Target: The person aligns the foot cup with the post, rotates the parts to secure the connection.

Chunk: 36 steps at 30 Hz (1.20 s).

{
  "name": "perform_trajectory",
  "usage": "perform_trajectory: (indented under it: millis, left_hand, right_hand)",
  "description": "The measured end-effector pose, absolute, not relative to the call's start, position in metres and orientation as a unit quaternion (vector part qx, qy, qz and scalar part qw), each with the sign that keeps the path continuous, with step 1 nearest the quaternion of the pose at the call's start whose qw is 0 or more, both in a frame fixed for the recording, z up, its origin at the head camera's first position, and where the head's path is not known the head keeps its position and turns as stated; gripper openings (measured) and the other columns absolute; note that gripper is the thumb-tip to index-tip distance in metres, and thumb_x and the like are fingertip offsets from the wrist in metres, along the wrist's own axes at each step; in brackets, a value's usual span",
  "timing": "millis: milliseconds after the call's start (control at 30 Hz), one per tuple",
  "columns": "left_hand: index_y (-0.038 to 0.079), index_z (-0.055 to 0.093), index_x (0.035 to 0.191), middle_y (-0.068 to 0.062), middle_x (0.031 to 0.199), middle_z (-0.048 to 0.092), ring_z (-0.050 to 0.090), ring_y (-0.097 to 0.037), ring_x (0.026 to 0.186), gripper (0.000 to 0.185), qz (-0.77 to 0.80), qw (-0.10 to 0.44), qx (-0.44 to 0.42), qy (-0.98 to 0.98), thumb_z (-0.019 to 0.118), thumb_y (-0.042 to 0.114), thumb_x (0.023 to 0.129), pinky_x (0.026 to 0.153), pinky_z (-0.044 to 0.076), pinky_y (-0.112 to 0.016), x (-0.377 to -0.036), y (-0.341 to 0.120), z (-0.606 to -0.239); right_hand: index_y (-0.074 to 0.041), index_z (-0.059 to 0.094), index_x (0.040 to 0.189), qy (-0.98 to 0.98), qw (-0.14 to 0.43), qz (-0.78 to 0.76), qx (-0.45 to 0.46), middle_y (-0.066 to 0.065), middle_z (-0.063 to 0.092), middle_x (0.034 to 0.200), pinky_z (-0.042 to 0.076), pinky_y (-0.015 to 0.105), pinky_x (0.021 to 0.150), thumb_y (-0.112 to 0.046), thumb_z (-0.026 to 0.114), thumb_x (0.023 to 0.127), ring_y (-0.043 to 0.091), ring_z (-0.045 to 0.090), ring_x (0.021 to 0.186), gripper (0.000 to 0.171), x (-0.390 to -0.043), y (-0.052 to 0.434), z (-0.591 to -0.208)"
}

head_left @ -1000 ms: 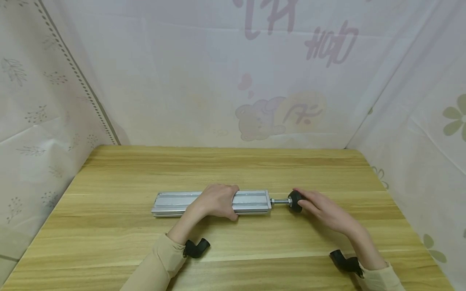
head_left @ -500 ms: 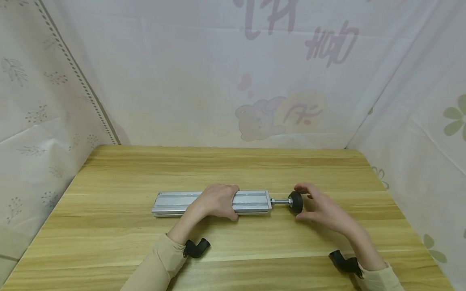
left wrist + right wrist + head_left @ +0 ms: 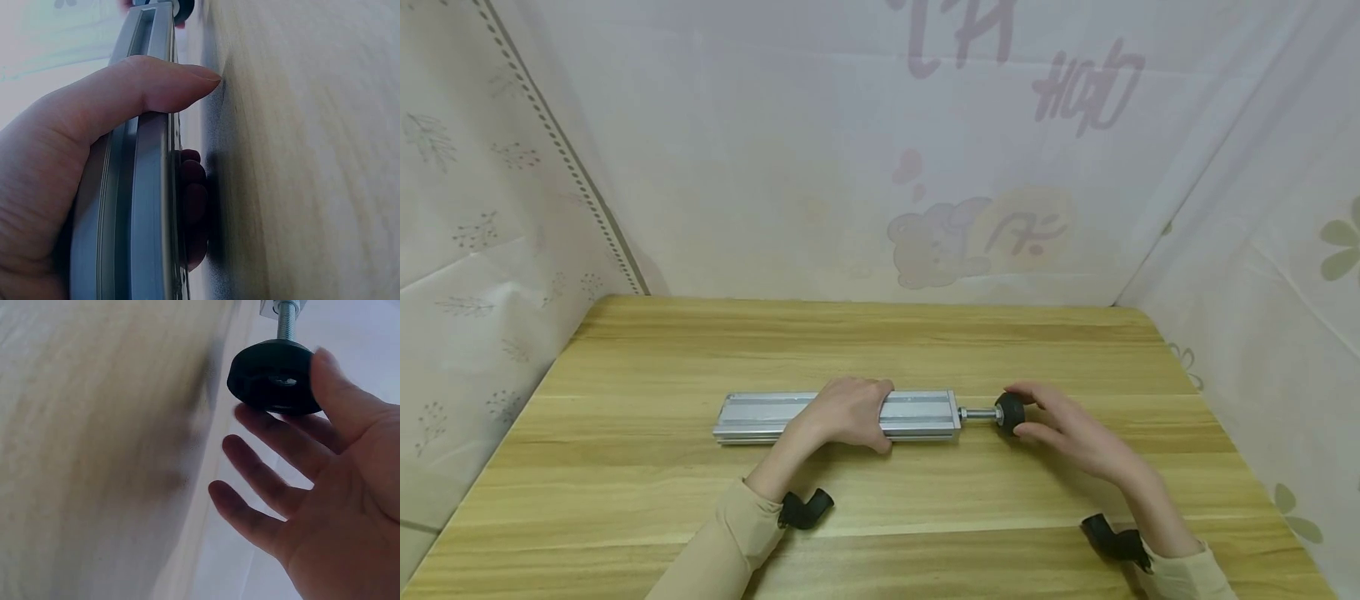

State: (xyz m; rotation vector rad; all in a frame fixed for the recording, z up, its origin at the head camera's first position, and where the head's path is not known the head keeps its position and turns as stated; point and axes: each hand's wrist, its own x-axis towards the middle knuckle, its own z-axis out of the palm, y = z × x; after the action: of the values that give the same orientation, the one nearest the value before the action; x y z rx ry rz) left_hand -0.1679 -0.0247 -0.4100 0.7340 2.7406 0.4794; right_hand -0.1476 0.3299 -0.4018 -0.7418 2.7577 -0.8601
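A long aluminium profile [image 3: 760,417] lies lengthwise across the middle of the wooden table [image 3: 880,342]. My left hand [image 3: 850,412] grips it near its middle, thumb on the near side; the left wrist view shows the thumb [image 3: 144,87] wrapped over the profile [image 3: 147,206]. A threaded rod [image 3: 977,412] sticks out of the right end and carries a black round foot [image 3: 1009,411]. My right hand [image 3: 1067,429] pinches that foot. In the right wrist view the thumb and forefinger touch opposite edges of the foot [image 3: 272,375], the other fingers spread loosely.
Pale printed cloth walls close off the table on the left, back and right. Bare wood lies in front of and behind the profile. Black wrist straps [image 3: 805,510] sit at both cuffs.
Half a second ago my right hand's fingers stood apart around the foot; now they have closed back onto it. My left hand and the profile have stayed put.
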Motion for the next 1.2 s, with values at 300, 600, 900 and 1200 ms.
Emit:
perform_trajectory:
  millis: [300, 600, 900, 1200]
  left_hand:
    - [0.018, 0.058, 0.096, 0.007, 0.078, 0.060, 0.052, -0.014, 0.070, 0.045, 0.163, 0.134, 0.253, 0.944, 0.084, 0.038, 0.065, 0.064, 0.044, -0.032, -0.168, -0.025, -0.411]
    - [0.020, 0.056, 0.093, 0.008, 0.078, 0.060, 0.052, -0.014, 0.070, 0.043, 0.163, 0.134, 0.253, 0.944, 0.084, 0.037, 0.065, 0.063, 0.043, -0.032, -0.168, -0.025, -0.410]
    - [0.018, 0.058, 0.097, 0.006, 0.079, 0.061, 0.053, -0.015, 0.071, 0.045, 0.162, 0.137, 0.252, 0.944, 0.084, 0.037, 0.065, 0.064, 0.045, -0.033, -0.169, -0.024, -0.410]
    - [0.019, 0.057, 0.093, 0.007, 0.078, 0.060, 0.054, -0.014, 0.069, 0.043, 0.165, 0.127, 0.260, 0.943, 0.083, 0.036, 0.064, 0.061, 0.044, -0.032, -0.168, -0.025, -0.411]
  right_hand:
    - [-0.010, 0.037, 0.159, 0.932, 0.109, -0.256, -0.232, 0.022, 0.053, 0.152, 0.041, 0.064, 0.109, -0.034, 0.047, 0.109, 0.043, 0.052, 0.138, 0.056, -0.146, 0.331, -0.399]
    - [-0.010, 0.039, 0.154, 0.917, 0.100, -0.315, -0.222, 0.015, 0.051, 0.153, 0.041, 0.062, 0.110, -0.031, 0.075, 0.093, 0.038, 0.050, 0.139, 0.074, -0.149, 0.330, -0.402]
    - [-0.007, 0.051, 0.128, 0.926, 0.017, -0.269, -0.265, 0.008, 0.064, 0.125, 0.051, 0.052, 0.103, -0.006, 0.093, 0.069, 0.026, 0.060, 0.121, 0.073, -0.153, 0.321, -0.409]
    - [-0.014, 0.052, 0.131, 0.919, 0.046, -0.302, -0.249, 0.004, 0.065, 0.127, 0.047, 0.057, 0.105, -0.017, 0.085, 0.083, 0.029, 0.060, 0.124, 0.058, -0.151, 0.324, -0.405]
